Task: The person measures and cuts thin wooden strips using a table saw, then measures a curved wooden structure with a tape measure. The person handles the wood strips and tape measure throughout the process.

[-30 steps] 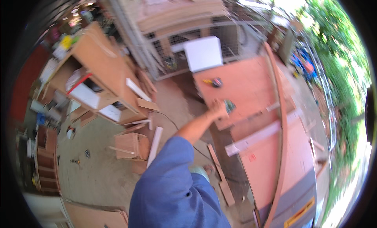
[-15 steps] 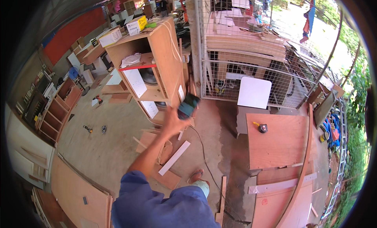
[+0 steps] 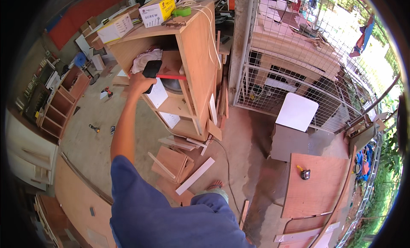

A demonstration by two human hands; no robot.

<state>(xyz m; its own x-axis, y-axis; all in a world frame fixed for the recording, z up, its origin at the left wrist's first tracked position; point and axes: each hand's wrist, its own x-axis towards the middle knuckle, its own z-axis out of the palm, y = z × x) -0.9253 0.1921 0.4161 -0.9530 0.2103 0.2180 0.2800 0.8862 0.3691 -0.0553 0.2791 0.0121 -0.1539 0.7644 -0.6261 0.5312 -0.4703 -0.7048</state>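
My left hand (image 3: 140, 84) is closed around a black smartphone (image 3: 152, 69), held by its side. My left arm reaches forward, with the phone in front of the upper opening of a tall wooden cabinet (image 3: 197, 47). Behind the phone is a shelf with a red front edge (image 3: 174, 77); I cannot tell whether phone and shelf touch. A crumpled pale cloth (image 3: 146, 60) lies on that shelf, just beyond my fingers. My right hand is outside the picture.
Two screw boxes, one yellow and white (image 3: 157, 11), and a green tape roll (image 3: 182, 11) sit atop the cabinet. Wood offcuts (image 3: 168, 162) and a cable (image 3: 228, 171) lie on the floor. At right, a tape measure (image 3: 305, 174) rests on a plywood sheet (image 3: 316, 196) near a wire-mesh fence (image 3: 294, 83).
My left hand has carried the phone left and up to the cabinet's shelf. The view has shifted, and the cabinet appears closer.
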